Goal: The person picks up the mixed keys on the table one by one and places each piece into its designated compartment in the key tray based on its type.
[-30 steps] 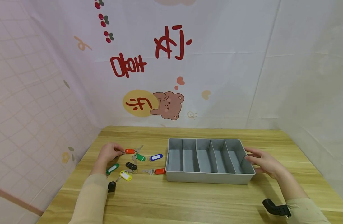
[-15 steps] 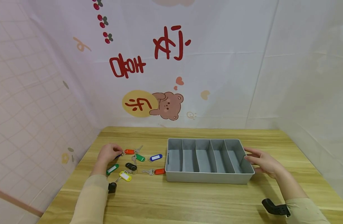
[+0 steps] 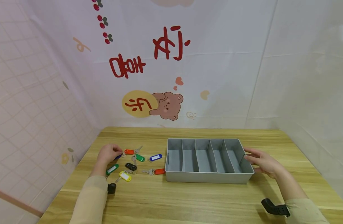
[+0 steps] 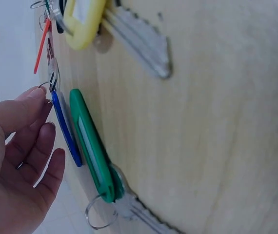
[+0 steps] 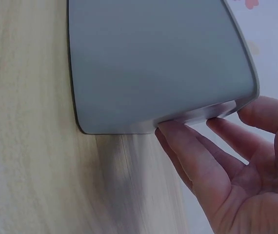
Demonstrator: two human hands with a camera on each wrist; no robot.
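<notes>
My left hand [image 3: 108, 152] is low over the far left of the table. In the left wrist view, its thumb and forefinger pinch the metal ring of a blue key tag [image 4: 67, 130], which hangs on edge beside a green key tag [image 4: 92, 151]. The other fingers curl loosely, holding nothing. My right hand [image 3: 262, 161] is at the right end of a grey box with five slots [image 3: 207, 178]. Seen from the right wrist, its fingertips [image 5: 170, 127] touch the box's end wall [image 5: 153, 63] and rim.
Around the left hand lie several tagged keys: a red tag [image 3: 129, 151], a green tag [image 3: 140, 157], a black tag [image 3: 130, 166], a yellow tag [image 3: 125, 176] and a blue tag [image 3: 155, 157]. Another red tag [image 3: 159, 171] lies against the box's left end. A printed cloth wall [image 3: 216, 77] stands behind.
The blue tag and its ring have shifted slightly at my left fingertips, and more of the tag shows below the hand. My right hand and the box have stayed put.
</notes>
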